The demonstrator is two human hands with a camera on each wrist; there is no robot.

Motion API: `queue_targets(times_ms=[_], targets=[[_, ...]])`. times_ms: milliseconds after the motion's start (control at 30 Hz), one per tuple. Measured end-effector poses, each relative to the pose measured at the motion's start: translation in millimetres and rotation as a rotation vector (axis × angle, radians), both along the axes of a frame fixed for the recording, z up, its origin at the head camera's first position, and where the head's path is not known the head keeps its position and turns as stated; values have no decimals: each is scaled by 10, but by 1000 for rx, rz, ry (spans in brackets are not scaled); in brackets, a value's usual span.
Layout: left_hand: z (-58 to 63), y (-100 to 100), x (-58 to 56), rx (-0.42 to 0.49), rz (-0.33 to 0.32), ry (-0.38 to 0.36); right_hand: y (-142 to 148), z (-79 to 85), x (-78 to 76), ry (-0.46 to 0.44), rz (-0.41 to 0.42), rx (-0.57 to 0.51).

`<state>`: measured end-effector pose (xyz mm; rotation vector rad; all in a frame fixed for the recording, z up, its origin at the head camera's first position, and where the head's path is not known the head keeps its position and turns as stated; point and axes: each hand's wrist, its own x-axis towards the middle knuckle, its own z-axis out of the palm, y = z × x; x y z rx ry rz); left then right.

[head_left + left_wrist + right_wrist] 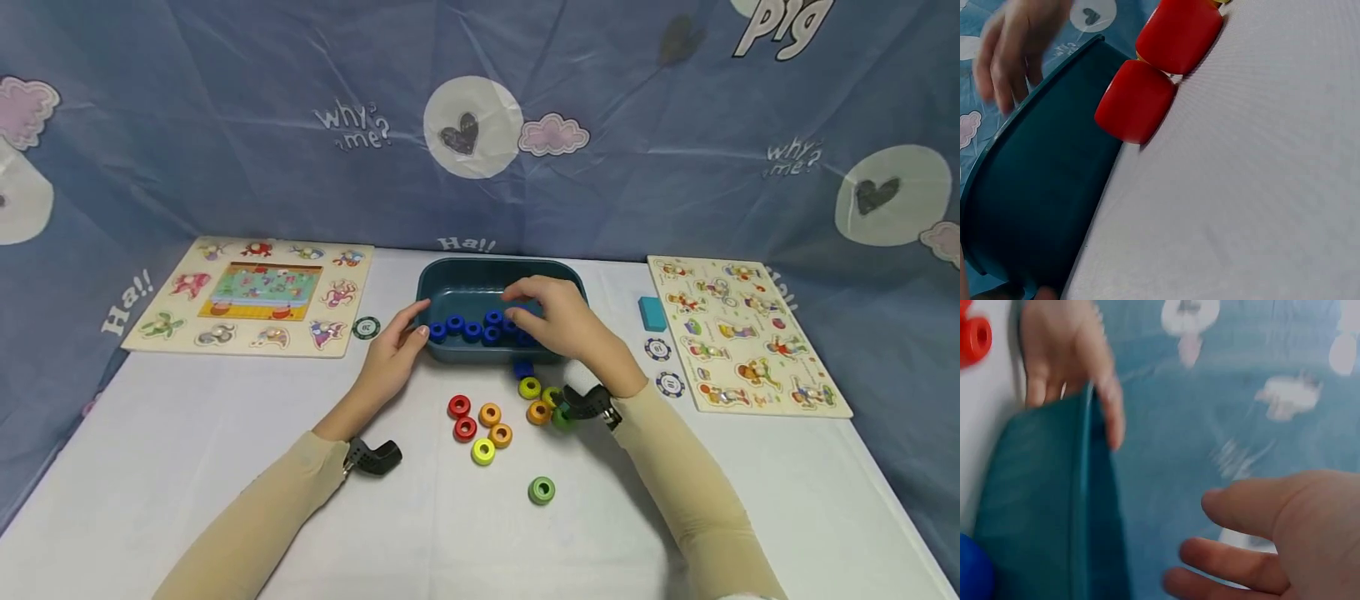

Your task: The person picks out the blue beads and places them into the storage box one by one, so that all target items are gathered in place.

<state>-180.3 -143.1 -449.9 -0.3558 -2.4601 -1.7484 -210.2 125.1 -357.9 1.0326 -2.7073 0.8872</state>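
My left hand (390, 354) holds the left end of a dark teal plastic tray (487, 357); in the right wrist view one finger lies over its rim. Several blue beads (472, 332) with holes lie inside along the near side. Over the tray's right part, my right hand (558, 321) hovers with fingers apart and nothing between them, as the right wrist view shows. It hides part of the tray's contents. In front of the tray lie red beads (459, 407), orange beads (490, 414), yellow beads (483, 452), green beads (542, 491) and a blue bead (523, 369).
A sea-animal puzzle board (337, 333) lies at left with a chip (367, 327) beside it. At right are another puzzle board (742, 333), a teal block (652, 314) and two chips (670, 384). A white ball (580, 377) sits partly under the right wrist. Patterned blue cloth (262, 183) hangs behind.
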Motion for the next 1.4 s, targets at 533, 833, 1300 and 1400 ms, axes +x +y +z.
queue_targets(times_ms=[533, 833, 1300, 1400], targets=[[10, -25, -1, -27, 15, 7, -90, -194, 602, -189, -52, 652], [-23, -10, 6, -30, 9, 1, -111, -200, 698, -94, -38, 622], [-5, -7, -2, -32, 8, 10, -41, -131, 578, 72, 153, 89], [-1, -10, 6, -38, 4, 13, 6, -111, 474, 89, 166, -9]])
